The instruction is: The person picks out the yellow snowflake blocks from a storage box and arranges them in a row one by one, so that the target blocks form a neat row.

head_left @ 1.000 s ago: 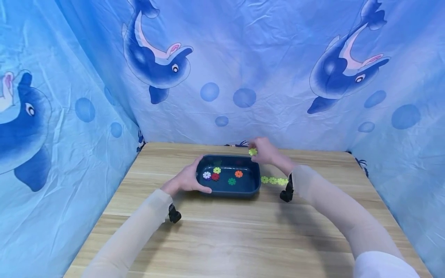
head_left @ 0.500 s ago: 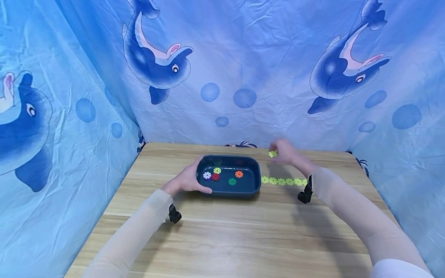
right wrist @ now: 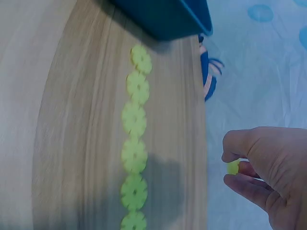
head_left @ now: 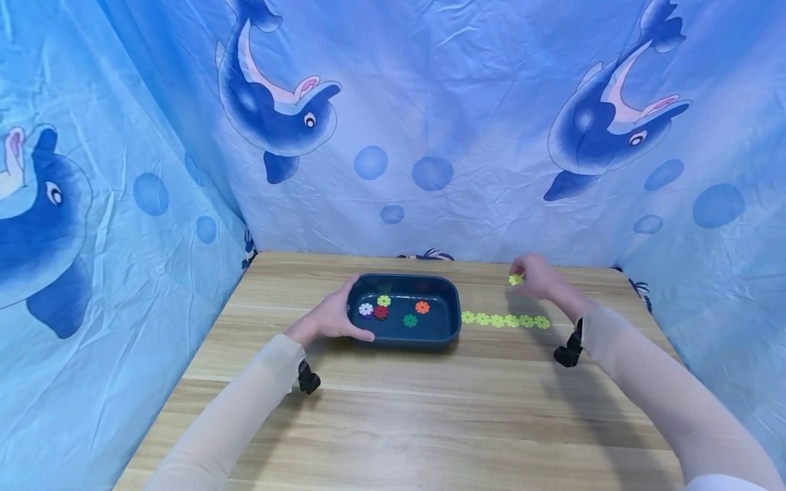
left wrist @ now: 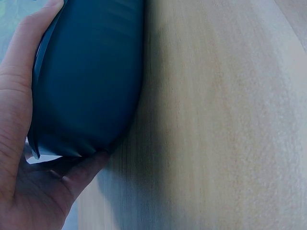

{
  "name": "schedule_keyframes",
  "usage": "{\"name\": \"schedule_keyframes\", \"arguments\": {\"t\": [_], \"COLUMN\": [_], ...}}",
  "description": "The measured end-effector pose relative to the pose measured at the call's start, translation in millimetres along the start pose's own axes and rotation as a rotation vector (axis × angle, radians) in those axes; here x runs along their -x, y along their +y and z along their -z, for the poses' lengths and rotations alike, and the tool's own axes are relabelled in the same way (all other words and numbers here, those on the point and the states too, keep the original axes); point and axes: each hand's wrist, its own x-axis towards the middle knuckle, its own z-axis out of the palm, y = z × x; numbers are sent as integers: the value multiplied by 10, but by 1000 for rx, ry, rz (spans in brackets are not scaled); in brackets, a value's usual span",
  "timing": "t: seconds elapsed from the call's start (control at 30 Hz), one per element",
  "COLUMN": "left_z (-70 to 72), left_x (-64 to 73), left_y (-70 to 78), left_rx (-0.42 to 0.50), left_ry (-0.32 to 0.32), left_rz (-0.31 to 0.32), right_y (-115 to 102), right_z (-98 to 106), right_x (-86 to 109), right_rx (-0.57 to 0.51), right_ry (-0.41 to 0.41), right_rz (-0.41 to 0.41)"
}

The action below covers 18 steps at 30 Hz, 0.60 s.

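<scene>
A dark blue plastic basin [head_left: 402, 339] stands on the table, and my left hand [head_left: 333, 316] grips its left end. In the left wrist view the thumb [left wrist: 24, 48] lies along the basin's rim while the fingers sit against its end wall. My right hand [head_left: 539, 278] is raised over the back right of the table. Between thumb and fingers it pinches a yellow-green snowflake disc [head_left: 516, 279], partly hidden by the fingers. Below that hand, several matching discs [right wrist: 134, 155] lie flat in a straight row running right from the basin.
Inside the basin lie a white disc [head_left: 366, 309], a red disc [head_left: 381, 312], a yellow disc [head_left: 383, 301], an orange disc [head_left: 421, 307] and a green disc [head_left: 410, 320]. A blue dolphin-print curtain [head_left: 405, 116] hangs behind the table's back edge.
My right hand has moved right from above the basin's back right corner, carrying the yellow-green disc, uncovering more of the row. My left hand and the basin stay in place.
</scene>
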Motion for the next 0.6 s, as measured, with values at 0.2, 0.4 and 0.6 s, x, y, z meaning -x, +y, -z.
{"name": "schedule_keyframes", "arguments": {"t": [0.2,0.4,0.6], "left_z": [17,33,31], "left_x": [-4,-7,-5], "left_y": [5,3,-3], "left_rx": [-6,-11,-13], "left_ry": [-6,-5,-14], "left_rz": [4,6,-3], "right_y": [210,377,483], "right_z": [3,5,2], "right_x": [150,293,447], "right_rx": [29,34,24], "right_ry": [-5,-34,-49], "right_rz": [-35,-80,-99]}}
